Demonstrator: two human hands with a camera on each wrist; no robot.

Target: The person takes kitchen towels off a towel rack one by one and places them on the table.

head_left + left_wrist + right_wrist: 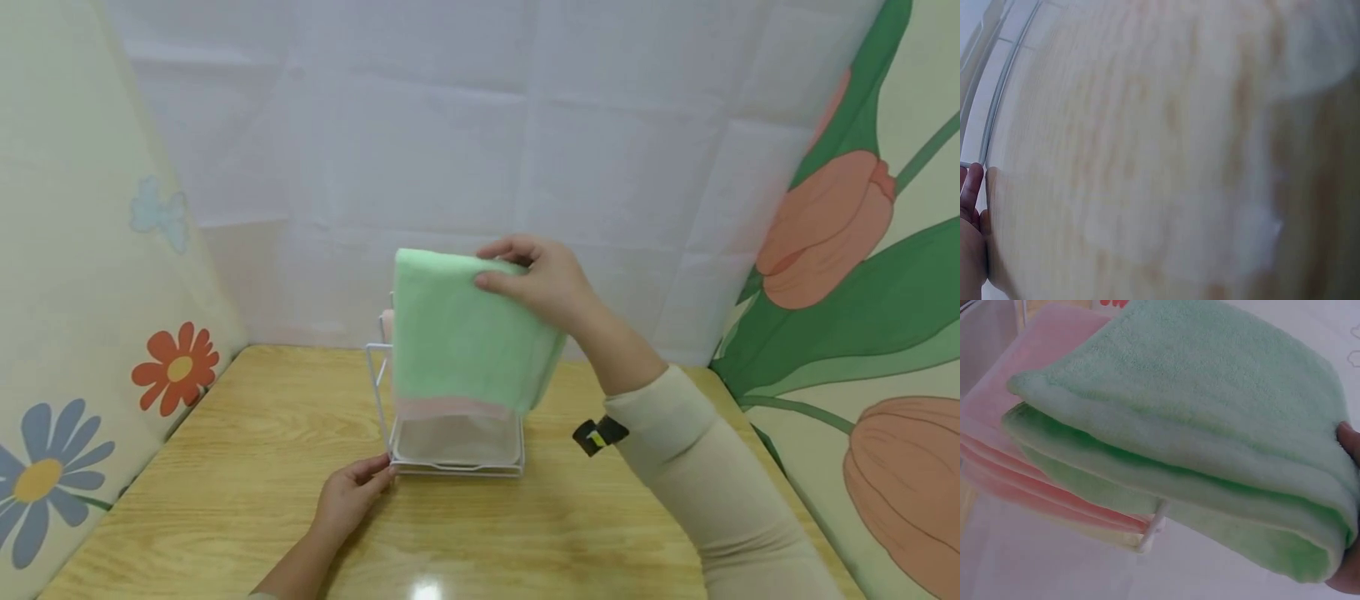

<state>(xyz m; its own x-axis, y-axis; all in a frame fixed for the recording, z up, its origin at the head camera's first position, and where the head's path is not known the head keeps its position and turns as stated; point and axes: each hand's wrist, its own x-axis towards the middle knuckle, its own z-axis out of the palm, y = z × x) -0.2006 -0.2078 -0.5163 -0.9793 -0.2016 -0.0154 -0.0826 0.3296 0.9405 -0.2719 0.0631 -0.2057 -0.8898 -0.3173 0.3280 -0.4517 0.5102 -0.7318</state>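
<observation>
My right hand (551,283) holds a folded mint-green towel (465,325) by its upper right edge, thumb in front and fingers behind. The towel hangs over a white wire rack (472,475) and hides much of it. Below the green towel's lower edge shows a strip of pink towel (450,407). From the right wrist view, the pink folded towels (1041,356) lie in layers behind the green one, a pale yellow layer (1119,537) under them. At the rack's front left corner, my left hand (348,500) pinches the wire; its fingers (972,187) show at the left wrist view's edge.
A pale shallow tray (457,437) sits in the rack's base. The rack stands on a wood-grain table (262,433). Behind it hangs a white cloth backdrop (450,150); flower-printed panels (825,333) flank both sides. A black strap piece (600,435) hangs by the right sleeve.
</observation>
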